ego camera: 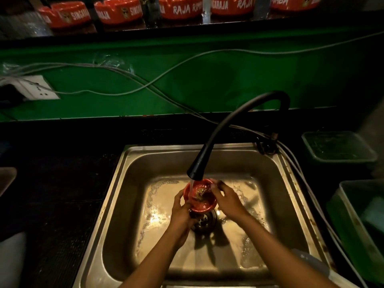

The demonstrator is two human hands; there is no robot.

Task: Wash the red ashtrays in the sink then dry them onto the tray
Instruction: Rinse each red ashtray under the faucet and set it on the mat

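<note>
1. Red ashtray point(200, 197) is up between both hands, over the sink drain point(204, 222), tipped so the bowl faces me. Tap stream lands on its far-left rim.
2. Left hand point(182, 210) cups the near-left wall and underside, fingers wrapped on it. Right hand point(227, 199) has fingers closed on the far-right rim, thumb on the edge. Both hands clamped on it, neither spread.
3. My read on handling: rigid moulded shell, light, glossy, wet, so slick. Could chip or crack if it drops on steel. I'd hold by opposite rim walls or the cigarette notches, not the smooth outer curve.
4. Faucet head point(196, 166) sits just above and beyond the hands, water running.
5. Sink point(128, 183) floor below the hands is wet, film of suds around them.
6. Beyond the hands, high on the shelf, a row of more ashtrays point(118, 12).
7. Right of the right hand, on the bench: green tubs point(340, 150). Can't tell which one is the drying tray.
</note>
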